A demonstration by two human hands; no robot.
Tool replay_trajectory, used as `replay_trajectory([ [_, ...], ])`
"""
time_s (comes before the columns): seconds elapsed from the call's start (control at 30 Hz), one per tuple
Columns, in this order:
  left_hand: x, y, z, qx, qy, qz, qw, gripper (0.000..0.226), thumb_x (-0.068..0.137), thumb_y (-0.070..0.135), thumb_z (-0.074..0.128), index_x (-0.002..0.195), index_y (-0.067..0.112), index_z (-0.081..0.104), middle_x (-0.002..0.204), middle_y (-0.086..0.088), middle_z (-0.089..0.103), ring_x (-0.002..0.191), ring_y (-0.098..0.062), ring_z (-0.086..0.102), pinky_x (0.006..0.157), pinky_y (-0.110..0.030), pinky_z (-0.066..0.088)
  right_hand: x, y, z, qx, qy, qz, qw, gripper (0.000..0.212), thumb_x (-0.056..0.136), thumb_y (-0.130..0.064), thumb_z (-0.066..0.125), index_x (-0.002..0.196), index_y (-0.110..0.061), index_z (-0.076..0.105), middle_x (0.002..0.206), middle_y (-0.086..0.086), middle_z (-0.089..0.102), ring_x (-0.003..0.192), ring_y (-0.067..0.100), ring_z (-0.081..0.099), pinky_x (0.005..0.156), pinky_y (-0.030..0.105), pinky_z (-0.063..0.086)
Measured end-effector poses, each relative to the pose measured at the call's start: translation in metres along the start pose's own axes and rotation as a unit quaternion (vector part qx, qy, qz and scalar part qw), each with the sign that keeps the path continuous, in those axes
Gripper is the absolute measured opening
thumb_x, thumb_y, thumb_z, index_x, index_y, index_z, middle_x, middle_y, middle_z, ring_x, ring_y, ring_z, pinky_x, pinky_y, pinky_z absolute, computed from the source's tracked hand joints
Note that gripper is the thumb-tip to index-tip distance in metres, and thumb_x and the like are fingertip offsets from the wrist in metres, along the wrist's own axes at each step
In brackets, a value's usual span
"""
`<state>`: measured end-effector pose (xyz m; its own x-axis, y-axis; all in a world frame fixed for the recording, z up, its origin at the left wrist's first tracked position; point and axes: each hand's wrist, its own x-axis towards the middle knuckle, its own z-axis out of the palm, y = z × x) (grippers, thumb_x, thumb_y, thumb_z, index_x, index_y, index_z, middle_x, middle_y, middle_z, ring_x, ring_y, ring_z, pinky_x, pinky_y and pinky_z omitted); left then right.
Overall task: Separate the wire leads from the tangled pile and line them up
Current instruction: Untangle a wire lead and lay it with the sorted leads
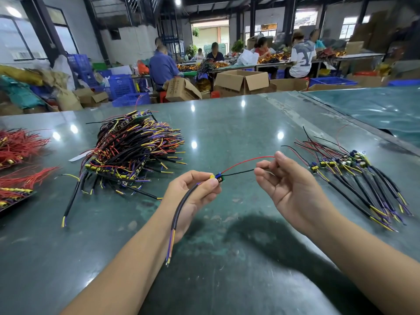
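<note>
One lead in hand: wire lead held above the table between both hands, small yellow/blue component at its middle
Left hand: thumb and fingers pinch the lead at the component; black sheathed end hangs down past the wrist, purple and yellow tips
Right hand: fingers curled, pinching the thin red and black wires at their far end
Tangled pile: left of centre on the table, black, red, yellow, purple wires heaped
Lined-up leads: right side, laid side by side, components at the far end
Red bundles: at left edge
Table: green, glossy, scuffed
Room: workshop; people seated at benches behind, cardboard boxes, blue crates
</note>
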<state>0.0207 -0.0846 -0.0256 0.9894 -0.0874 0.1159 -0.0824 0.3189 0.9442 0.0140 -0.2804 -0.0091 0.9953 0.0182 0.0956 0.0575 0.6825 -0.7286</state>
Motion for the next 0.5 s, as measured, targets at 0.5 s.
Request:
replay_trajectory([
  [0.5,-0.0043,-0.0021,0.0013,0.011,-0.013,-0.003,1.0,0.029,0.066,0.016,0.07,0.091,0.005,0.06,0.083,-0.007,0.073,0.071,-0.013,0.069,0.064,-0.017,0.054,0.0047,0.0007,-0.0027,-0.009,0.045,-0.011,0.999,0.017,0.072,-0.017,0.066,0.086,-0.008,0.063,0.068,0.004,0.069,0.06,0.009,0.067,0.058,0.018,0.055],
])
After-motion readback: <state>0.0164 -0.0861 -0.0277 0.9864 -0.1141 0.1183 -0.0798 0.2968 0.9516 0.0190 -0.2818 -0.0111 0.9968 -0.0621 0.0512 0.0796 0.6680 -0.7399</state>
